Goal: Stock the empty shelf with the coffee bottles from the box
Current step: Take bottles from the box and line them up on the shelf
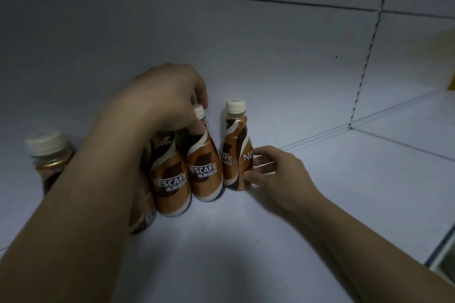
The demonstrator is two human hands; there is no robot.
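Left hand (162, 96) reaches in from lower left, forearm crossing the frame, wrist bent down, grip curled over the neck and white cap of a brown-and-orange plastic coffee bottle (204, 167) labelled "NESCAFE". Just beside it on the left stands a second brown-orange bottle (171, 184), also reading "NESCAFE", partly behind the forearm. Right hand (278, 174) comes in low from the right, fingers spread narrow, fingertips touching the side of a third white-capped coffee bottle (236, 152), upright, label showing "NES". A fourth capped bottle (49, 155) stands far left, blurred. All stand on the white metal shelf (295, 216), against its white back panel (246, 44).
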